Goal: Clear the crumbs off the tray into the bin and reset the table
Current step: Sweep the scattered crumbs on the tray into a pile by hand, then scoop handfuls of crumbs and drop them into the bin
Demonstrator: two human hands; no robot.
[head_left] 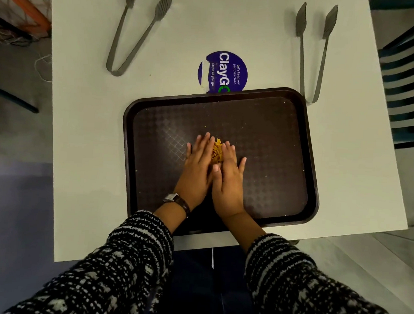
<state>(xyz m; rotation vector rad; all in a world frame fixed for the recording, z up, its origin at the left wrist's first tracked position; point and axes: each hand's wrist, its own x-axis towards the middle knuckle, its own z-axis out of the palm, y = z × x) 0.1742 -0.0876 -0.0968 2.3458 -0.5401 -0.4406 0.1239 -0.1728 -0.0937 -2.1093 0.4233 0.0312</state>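
Note:
A dark brown tray (274,126) lies on the white table (86,150) in front of me. In its middle a small heap of yellow-orange crumbs (217,150) is pressed between my two hands. My left hand (197,166), with a watch on its wrist, lies flat on the tray along the left side of the heap. Against the right side of the heap lies my right hand (228,179), palm down, its thumb touching the left hand. Both hands have straight fingers and grip nothing. A few tiny specks remain scattered on the tray.
Two metal tongs lie on the table beyond the tray, one pair at the far left (136,30) and one at the far right (313,52). A round blue sticker (226,70) sits just behind the tray. A chair (409,83) stands at the right. No bin is in view.

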